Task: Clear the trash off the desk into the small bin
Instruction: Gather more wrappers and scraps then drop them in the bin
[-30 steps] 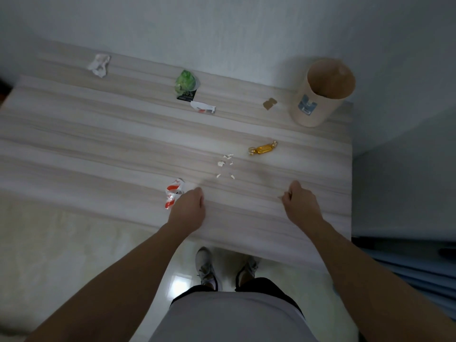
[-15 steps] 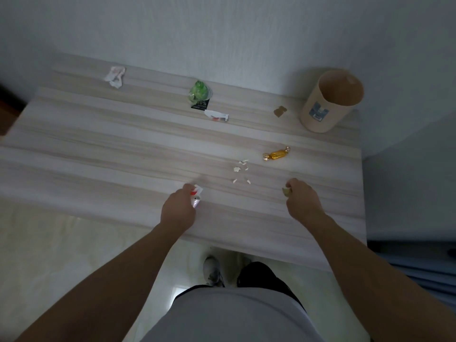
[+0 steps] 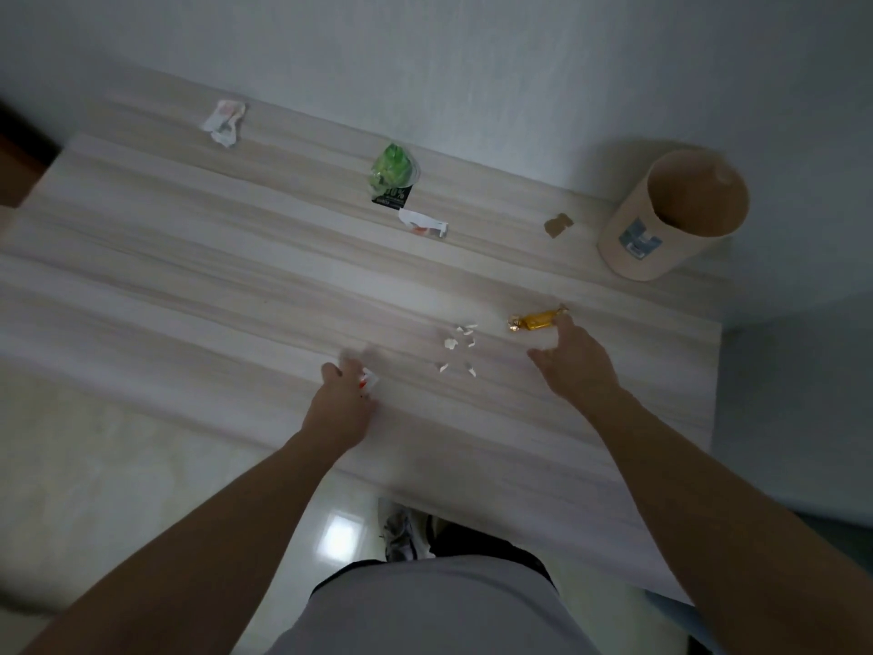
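As left hand grips wrapper (crumpled), right hand beside foil candy.

The small bin stands upright at the worktop's far right corner, its mouth open. Just left of the bin lies a brown scrap; further left a white-and-red wrapper and a green packet; far left of the bin, a crumpled white wrapper. Nearer the person than the bin, a gold candy lies beside scattered paper crumbs. The right grip reaches out, fingers spread – one fingertip at the candy's end. The left grip – blurred – curls round a red-and-white wrapper, well left of the bin.
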`<state>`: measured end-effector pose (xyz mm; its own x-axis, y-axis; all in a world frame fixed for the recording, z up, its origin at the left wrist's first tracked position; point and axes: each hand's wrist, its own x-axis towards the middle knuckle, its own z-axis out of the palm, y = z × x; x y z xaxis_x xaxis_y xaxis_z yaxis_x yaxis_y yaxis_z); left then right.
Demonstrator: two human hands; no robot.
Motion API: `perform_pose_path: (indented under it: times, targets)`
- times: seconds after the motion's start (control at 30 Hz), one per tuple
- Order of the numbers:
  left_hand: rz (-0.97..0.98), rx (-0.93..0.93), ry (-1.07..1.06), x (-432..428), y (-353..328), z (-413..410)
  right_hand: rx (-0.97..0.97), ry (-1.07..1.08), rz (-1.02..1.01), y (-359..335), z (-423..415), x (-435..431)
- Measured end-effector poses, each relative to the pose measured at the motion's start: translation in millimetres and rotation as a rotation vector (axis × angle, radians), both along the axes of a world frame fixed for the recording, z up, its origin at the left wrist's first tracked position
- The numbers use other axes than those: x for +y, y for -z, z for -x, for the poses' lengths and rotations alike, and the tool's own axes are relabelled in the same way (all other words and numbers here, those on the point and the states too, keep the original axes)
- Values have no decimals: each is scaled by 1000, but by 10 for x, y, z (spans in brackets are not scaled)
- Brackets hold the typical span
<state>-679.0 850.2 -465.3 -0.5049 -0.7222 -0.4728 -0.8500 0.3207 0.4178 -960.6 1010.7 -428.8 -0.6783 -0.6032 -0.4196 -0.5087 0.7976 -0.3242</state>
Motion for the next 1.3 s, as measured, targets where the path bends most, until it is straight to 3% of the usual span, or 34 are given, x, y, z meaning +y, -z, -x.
perform_pose_path:
  times: [0.3,0.73,1.3]
  targets:
    - [26,-91,61,-102,125,262,-38,-91,3,187,364,-228]
    - [60,-74,-52,-313,153,497,-44,-165,4,441,528,-288]
    - [109,234,11,-438,-503,436,121,-123,135,-207,248,-142]
